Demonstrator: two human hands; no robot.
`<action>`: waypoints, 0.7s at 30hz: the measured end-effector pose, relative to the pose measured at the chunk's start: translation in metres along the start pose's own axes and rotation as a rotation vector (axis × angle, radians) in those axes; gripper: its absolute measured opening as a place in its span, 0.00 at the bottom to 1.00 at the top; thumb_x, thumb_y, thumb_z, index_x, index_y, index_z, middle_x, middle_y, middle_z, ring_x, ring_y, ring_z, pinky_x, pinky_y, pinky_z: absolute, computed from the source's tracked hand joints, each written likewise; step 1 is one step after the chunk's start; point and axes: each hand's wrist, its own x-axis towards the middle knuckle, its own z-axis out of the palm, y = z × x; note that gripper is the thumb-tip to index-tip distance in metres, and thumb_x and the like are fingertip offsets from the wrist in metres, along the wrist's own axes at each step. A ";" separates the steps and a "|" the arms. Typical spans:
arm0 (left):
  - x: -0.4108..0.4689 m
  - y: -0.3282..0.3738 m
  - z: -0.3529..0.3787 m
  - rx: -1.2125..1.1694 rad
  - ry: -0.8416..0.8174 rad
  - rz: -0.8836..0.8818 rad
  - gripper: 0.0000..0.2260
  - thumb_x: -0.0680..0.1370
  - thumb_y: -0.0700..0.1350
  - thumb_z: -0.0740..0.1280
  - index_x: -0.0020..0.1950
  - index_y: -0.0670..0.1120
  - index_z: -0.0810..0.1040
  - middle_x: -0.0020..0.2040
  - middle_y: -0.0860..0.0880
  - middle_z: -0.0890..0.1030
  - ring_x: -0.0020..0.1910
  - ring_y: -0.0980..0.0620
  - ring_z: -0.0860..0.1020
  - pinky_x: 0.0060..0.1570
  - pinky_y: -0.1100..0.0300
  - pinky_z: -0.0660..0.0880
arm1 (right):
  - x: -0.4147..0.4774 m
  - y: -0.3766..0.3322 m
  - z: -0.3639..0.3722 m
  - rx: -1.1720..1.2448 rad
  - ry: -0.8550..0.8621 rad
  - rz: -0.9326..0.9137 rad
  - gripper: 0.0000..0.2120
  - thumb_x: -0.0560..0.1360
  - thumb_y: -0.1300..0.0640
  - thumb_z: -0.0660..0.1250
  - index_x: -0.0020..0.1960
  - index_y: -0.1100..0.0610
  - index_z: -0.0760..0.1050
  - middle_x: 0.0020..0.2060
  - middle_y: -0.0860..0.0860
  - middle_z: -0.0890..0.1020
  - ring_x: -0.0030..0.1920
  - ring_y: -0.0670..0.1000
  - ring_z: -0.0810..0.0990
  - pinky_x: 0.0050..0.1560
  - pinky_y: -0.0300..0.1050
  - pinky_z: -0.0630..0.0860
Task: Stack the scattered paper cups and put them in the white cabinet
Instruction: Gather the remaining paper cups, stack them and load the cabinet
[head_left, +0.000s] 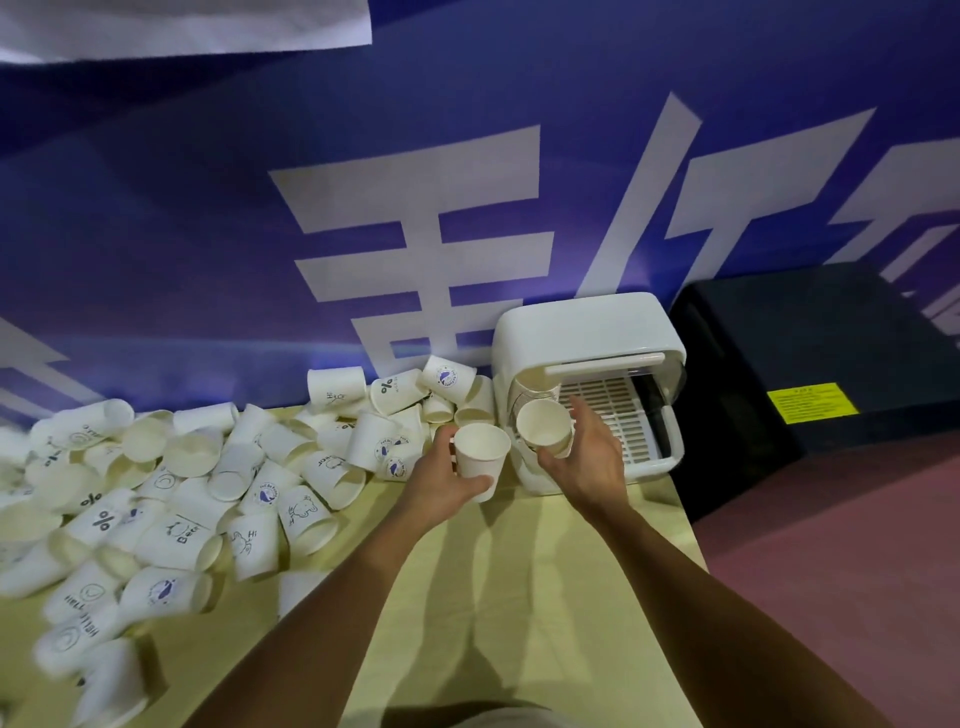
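Roughly at the middle of the frame, the left grip (441, 478) is curled round an upright paper cup (480, 454), holding it above the yellow desk (519, 597) just left of the white cabinet (587, 327). Just to the right, the right grip (587, 457) holds a second cup (545, 426), tilted with its mouth toward the camera, right at the cabinet's open front, where a slatted white tray (613, 415) shows inside. The two held cups are close together but apart. Loose cups (208, 493) lie heaped across the left half of the frame, most on their sides, some printed with small drawings and words, and the heap reaches the cabinet's left side. Behind runs a blue wall (208, 208) with large white characters. At the right of the frame stands a black box (831, 338) bearing a yellow label (810, 402), with a reddish floor (831, 571) below it
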 end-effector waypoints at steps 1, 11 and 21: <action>0.000 0.001 0.000 -0.001 -0.003 0.002 0.32 0.69 0.46 0.78 0.68 0.51 0.66 0.58 0.53 0.76 0.56 0.51 0.76 0.50 0.57 0.72 | 0.000 0.001 0.001 -0.020 -0.009 0.003 0.37 0.70 0.46 0.74 0.75 0.54 0.64 0.65 0.54 0.76 0.65 0.57 0.74 0.65 0.59 0.71; -0.003 0.016 -0.002 -0.011 -0.016 0.070 0.31 0.70 0.50 0.77 0.68 0.57 0.66 0.59 0.54 0.77 0.53 0.53 0.78 0.46 0.59 0.75 | -0.001 -0.015 -0.005 0.072 -0.002 -0.026 0.23 0.76 0.39 0.67 0.64 0.52 0.78 0.58 0.49 0.83 0.57 0.48 0.80 0.59 0.50 0.77; -0.008 0.047 0.000 -0.098 -0.049 0.175 0.27 0.70 0.54 0.77 0.65 0.62 0.69 0.57 0.59 0.79 0.50 0.61 0.79 0.46 0.65 0.76 | -0.006 -0.037 -0.012 0.310 -0.121 0.008 0.27 0.67 0.35 0.75 0.60 0.48 0.79 0.50 0.44 0.84 0.51 0.43 0.82 0.56 0.49 0.79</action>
